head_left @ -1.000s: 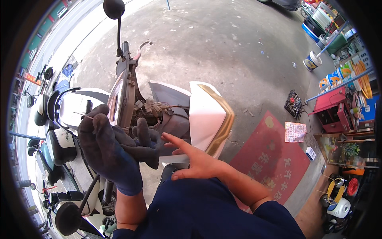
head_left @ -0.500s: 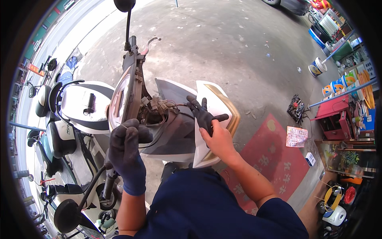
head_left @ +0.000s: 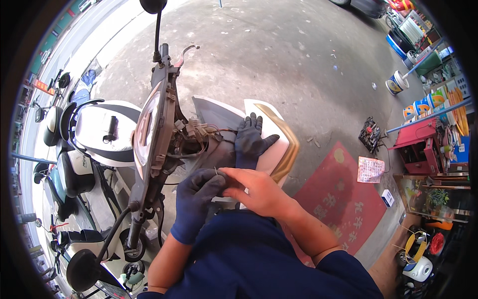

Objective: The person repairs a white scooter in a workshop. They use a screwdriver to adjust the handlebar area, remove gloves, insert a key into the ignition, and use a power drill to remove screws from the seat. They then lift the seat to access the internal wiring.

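Note:
My left hand [head_left: 199,192], in a dark blue-black work glove, pinches a thin, light, pin-like piece [head_left: 216,171] too small to make out further. Against its fingertips, the fingers of my bare right hand [head_left: 259,192] curl closed; whether they grip the same piece is hidden. An empty dark glove [head_left: 251,139] lies spread on the white and gold front panel [head_left: 271,124] of a scooter. Left of it, bundled wires and connectors [head_left: 191,132] hang exposed behind the scooter's headlight unit [head_left: 147,134].
A brake lever [head_left: 186,54] and round mirror [head_left: 82,270] stick out from the scooter. Other scooters, one with a white seat [head_left: 107,132], stand left. Rightward are a red mat [head_left: 343,199], a red cabinet [head_left: 420,147] and a paint bucket [head_left: 397,83].
My right hand has let go of the empty glove, which now lies on the panel. My left hand has moved right with the thin piece, and both hands have come together.

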A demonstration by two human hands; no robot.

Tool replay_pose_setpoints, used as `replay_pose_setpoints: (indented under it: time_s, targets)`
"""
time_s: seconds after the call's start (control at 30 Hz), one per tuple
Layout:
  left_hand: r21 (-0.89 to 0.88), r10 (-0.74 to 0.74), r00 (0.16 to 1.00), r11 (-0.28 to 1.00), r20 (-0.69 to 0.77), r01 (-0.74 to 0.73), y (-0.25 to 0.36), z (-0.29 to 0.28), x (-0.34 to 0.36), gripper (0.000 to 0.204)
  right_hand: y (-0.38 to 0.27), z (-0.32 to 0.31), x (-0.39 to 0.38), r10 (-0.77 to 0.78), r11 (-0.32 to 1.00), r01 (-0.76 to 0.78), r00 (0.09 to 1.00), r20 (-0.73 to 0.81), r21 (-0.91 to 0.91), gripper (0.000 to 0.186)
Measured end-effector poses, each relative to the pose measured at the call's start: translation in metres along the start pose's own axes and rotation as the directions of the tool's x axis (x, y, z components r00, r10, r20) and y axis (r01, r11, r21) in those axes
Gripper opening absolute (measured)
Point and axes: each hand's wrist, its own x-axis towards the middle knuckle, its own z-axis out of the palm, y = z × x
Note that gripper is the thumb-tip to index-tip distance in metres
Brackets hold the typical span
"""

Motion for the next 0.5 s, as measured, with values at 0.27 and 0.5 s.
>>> replay_pose_setpoints:
  time_s: [0.27,0.5]
  targets:
    - [-0.14,-0.003,0.999,0.99,-0.047,-0.004,-0.01,0.007,0.005,0.018,0.0,0.022,0.003,-0.091,0.965,0.006,0.946,-0.311,-0.264,0.035]
    - [-0.178,0.027,0.991,0.983,-0.134,-0.051,-0.028,0.007,0.011,0.021,0.009,0.037,0.003,-0.015,0.977,-0.074,0.913,-0.407,-0.202,0.023]
